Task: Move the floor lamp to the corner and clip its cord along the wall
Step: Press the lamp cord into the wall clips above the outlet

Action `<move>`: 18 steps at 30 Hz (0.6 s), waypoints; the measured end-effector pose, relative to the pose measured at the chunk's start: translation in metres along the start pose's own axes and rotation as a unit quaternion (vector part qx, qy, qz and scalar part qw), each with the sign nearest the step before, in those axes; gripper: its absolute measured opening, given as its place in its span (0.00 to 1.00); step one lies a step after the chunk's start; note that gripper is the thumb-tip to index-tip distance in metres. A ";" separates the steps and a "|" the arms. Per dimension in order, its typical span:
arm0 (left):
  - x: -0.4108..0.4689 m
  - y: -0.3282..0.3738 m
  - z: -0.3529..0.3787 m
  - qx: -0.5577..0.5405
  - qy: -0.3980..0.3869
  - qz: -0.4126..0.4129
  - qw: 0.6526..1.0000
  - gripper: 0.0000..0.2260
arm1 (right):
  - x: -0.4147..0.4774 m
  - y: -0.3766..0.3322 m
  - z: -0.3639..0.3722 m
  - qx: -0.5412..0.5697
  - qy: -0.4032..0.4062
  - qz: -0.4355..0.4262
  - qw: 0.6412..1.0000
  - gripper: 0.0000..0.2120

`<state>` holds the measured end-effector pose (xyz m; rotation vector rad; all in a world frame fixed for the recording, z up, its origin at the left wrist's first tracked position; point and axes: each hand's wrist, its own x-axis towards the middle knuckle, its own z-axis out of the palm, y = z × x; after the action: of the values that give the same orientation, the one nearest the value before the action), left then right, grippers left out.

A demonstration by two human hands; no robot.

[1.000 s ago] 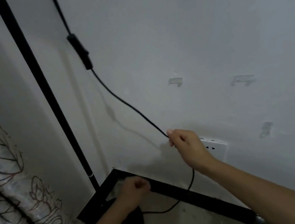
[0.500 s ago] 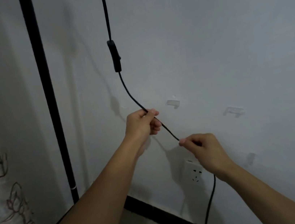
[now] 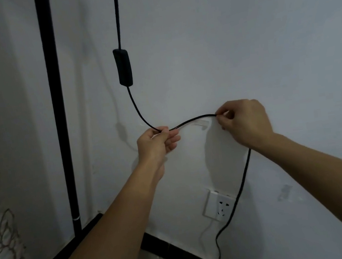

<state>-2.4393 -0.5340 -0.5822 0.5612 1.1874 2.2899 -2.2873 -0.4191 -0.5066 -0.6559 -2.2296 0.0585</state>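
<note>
While hands [image 3: 156, 141] pinch — cord [image 3: 193, 120] between.

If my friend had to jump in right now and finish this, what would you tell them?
Left hand: pinching the black cord below its inline switch.
Right hand: pinching the same cord further along, stretching it in front of a clear wall clip.
Lamp pole already stands in the corner.
The cord does not look seated in any clip yet. Another clip sits lower right.
The cord hangs past the wall socket toward the floor.
Left: press the cord into each clip.
</note>
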 end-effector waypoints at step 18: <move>-0.005 -0.001 -0.010 0.061 0.018 0.023 0.998 0.06 | -0.013 0.004 0.012 -0.033 -0.014 0.037 0.999 0.07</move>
<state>-2.4406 -0.5426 -0.5885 0.5988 1.3531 2.2858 -2.2870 -0.4194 -0.5247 -0.7785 -2.2411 0.0317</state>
